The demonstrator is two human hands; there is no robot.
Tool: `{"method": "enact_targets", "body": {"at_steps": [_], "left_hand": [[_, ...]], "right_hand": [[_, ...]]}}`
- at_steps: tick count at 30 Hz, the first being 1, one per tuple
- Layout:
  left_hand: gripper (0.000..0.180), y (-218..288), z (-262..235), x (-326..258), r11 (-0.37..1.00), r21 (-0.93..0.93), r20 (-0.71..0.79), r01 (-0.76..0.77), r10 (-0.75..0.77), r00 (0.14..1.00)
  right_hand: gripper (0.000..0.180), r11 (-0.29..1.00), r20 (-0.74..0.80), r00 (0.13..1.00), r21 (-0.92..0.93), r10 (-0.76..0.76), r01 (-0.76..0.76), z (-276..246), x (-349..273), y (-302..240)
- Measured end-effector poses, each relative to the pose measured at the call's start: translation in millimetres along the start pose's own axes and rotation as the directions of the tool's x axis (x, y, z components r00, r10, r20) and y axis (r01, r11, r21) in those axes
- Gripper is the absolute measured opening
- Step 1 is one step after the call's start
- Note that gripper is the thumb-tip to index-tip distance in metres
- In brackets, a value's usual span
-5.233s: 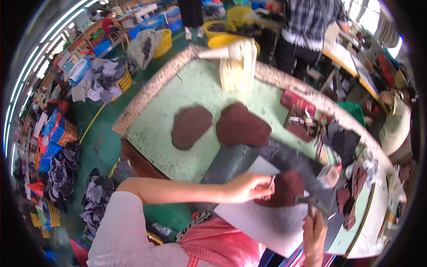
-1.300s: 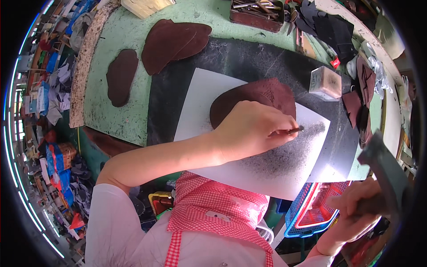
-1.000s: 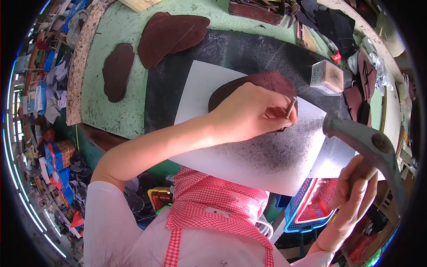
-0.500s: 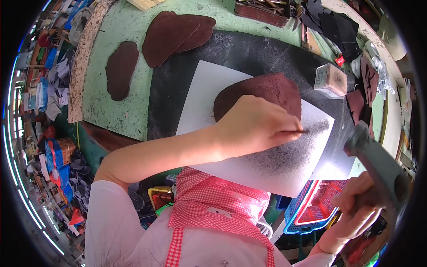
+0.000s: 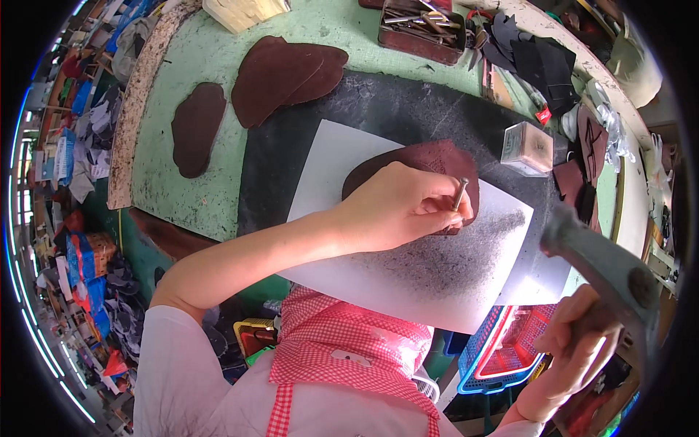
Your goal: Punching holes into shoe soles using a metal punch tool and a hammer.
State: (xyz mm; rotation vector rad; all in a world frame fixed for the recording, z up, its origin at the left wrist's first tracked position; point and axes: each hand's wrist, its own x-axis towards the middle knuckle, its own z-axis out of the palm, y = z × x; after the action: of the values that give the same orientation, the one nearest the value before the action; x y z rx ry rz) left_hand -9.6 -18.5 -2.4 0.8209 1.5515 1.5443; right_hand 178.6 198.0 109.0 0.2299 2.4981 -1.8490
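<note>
My left hand (image 5: 408, 204) pinches a small metal punch (image 5: 460, 194), which stands nearly upright over a dark brown leather piece (image 5: 393, 160). That leather lies on a white sheet (image 5: 320, 156) sprinkled with dark specks, and my hand covers part of it. Rows of tiny marks show along the leather's upper right part. At the lower right, my right hand (image 5: 575, 349) is closed round the handle of a hammer (image 5: 611, 269). The hammer's head is raised to the right of the sheet, apart from the punch.
Under the sheet is a black slab (image 5: 269, 160) on a green table (image 5: 156, 197). More leather pieces (image 5: 280, 76) lie at the far left. A clear box (image 5: 527, 149) stands on the slab's right; a tin of metal tools (image 5: 422, 33) sits behind. Plastic baskets (image 5: 502, 349) are below the edge.
My left hand has turned and lifted slightly, so the punch now stands nearly upright. It was bent down toward the specked paper before. My right hand still holds the hammer raised.
</note>
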Motion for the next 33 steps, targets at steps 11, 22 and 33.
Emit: {"method": "enact_targets", "body": {"at_steps": [11,22,33], "left_hand": [[0.013,-1.3,4.7,-15.3,0.659,0.679,0.064,-0.324,0.387,0.92],[0.017,1.4,-9.0,-12.3,0.997,0.077,0.013,0.023,-0.024,1.0],[0.014,-4.9,-6.7,-12.5,0.975,0.197,-0.052,-0.099,0.112,0.992]], "right_hand": [[0.024,0.865,-0.061,0.985,-0.471,0.163,-0.172,40.1,16.9,-14.9],[0.053,0.956,-0.22,0.975,-0.285,0.003,-0.067,33.7,5.4,-3.8],[0.058,0.975,-0.365,0.931,-0.207,0.006,-0.087,42.4,2.6,0.7]]}}
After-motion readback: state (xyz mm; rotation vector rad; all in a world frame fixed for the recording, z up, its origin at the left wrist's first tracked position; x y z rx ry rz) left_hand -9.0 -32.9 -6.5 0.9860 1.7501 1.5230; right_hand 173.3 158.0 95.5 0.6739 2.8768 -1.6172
